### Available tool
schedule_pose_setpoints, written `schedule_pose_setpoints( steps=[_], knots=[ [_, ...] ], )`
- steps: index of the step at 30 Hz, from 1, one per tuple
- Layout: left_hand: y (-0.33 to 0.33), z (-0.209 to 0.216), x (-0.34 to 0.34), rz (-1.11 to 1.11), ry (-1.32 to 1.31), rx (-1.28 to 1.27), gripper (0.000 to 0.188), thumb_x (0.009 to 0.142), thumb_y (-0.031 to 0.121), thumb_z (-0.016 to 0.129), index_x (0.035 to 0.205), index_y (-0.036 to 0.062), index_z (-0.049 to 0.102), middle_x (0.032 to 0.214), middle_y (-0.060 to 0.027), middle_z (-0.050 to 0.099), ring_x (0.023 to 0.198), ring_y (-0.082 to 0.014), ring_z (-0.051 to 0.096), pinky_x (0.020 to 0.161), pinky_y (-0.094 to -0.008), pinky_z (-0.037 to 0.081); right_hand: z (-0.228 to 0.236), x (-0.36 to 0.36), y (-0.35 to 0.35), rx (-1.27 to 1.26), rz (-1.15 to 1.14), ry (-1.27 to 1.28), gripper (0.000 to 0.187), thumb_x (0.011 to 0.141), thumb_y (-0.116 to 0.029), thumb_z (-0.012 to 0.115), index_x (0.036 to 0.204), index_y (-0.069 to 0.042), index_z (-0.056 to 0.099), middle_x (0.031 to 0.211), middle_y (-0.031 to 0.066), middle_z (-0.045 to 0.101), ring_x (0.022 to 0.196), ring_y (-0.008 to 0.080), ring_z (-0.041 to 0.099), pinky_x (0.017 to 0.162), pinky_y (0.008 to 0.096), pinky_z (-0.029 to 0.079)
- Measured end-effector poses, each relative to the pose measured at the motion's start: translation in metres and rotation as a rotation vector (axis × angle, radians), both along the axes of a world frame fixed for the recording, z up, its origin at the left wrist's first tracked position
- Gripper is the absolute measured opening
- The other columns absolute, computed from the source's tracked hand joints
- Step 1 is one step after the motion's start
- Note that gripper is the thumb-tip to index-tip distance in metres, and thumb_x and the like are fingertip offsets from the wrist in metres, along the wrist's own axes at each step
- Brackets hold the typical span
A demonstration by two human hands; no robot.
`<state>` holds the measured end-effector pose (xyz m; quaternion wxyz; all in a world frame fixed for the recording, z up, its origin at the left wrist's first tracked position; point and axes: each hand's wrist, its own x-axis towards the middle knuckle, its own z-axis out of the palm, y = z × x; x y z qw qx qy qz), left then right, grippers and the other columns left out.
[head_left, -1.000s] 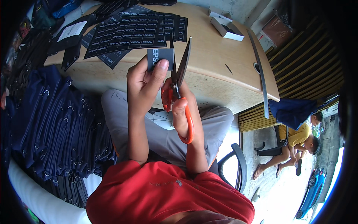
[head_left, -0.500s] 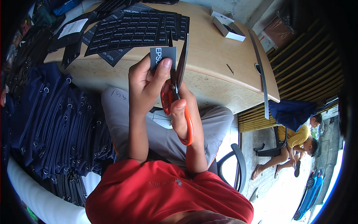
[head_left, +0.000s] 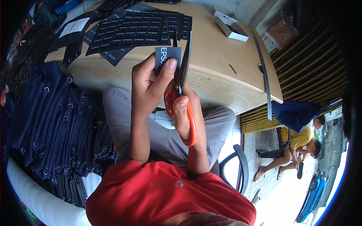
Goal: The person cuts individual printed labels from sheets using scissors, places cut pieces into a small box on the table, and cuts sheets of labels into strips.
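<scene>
The small dark card (head_left: 174, 52) stood nearly upright above the front edge of the table, pinched between the thumb and the fingers of the left hand (head_left: 150, 79), the fingers mostly hidden behind it. It looked thin, light and flat, probably fairly stiff yet easy to bend or crease, with a smooth face that might slip under a loose grip; its left or lower edge, away from the blades, seemed the safest place to hold. The scissors (head_left: 184, 71) had their long metal blades parted, the card overlapping one and its right edge close to the other; whether that edge touched could not be told. The right hand (head_left: 182, 116) gripped them, its thumb through an orange loop, the other fingers largely out of sight. They were likely stiff, with some weight, and best held by the loops. Beyond, dark printed sheets (head_left: 128, 32) overlapped on the pale wooden table (head_left: 207, 56), which also bore a white box (head_left: 233, 32), a thin dark sliver (head_left: 233, 69) and, along its right end, a long metal strip (head_left: 265, 79). Navy straps with metal rings (head_left: 56, 113) lay heaped at the left; at the right were a slatted panel (head_left: 309, 56), seated people (head_left: 300, 140) and a blue car (head_left: 316, 194).
</scene>
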<state>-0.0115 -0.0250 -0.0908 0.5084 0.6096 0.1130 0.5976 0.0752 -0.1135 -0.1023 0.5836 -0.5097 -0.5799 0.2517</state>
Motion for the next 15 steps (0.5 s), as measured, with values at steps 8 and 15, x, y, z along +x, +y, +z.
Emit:
schedule_pose_setpoints(
  steps=[8,15],
  knots=[
    [-0.0008,0.0004,-0.0004,-0.009,0.001,0.012,0.017,0.097,0.015,0.06,0.091,-0.0009,0.063,0.07,0.005,0.055,0.059,0.0015,0.046,0.049,-0.0166,0.035,-0.0011,-0.0012,0.0006,-0.006,-0.011,0.024,0.069,0.097,-0.061,0.036,0.101,0.006,0.051,0.08,0.0213,0.054,0.069,0.0356,0.054,0.065,0.0405,0.045],
    [-0.0034,0.0014,0.0,-0.006,0.021,-0.011,0.017,0.097,0.015,0.06,0.092,-0.0011,0.063,0.07,0.0063,0.054,0.06,0.0016,0.044,0.05,-0.0164,0.034,0.005,-0.0038,-0.0041,-0.031,-0.043,0.038,0.062,0.101,-0.053,0.034,0.102,0.006,0.052,0.077,0.0202,0.054,0.066,0.0332,0.054,0.063,0.0397,0.045]
  ],
)
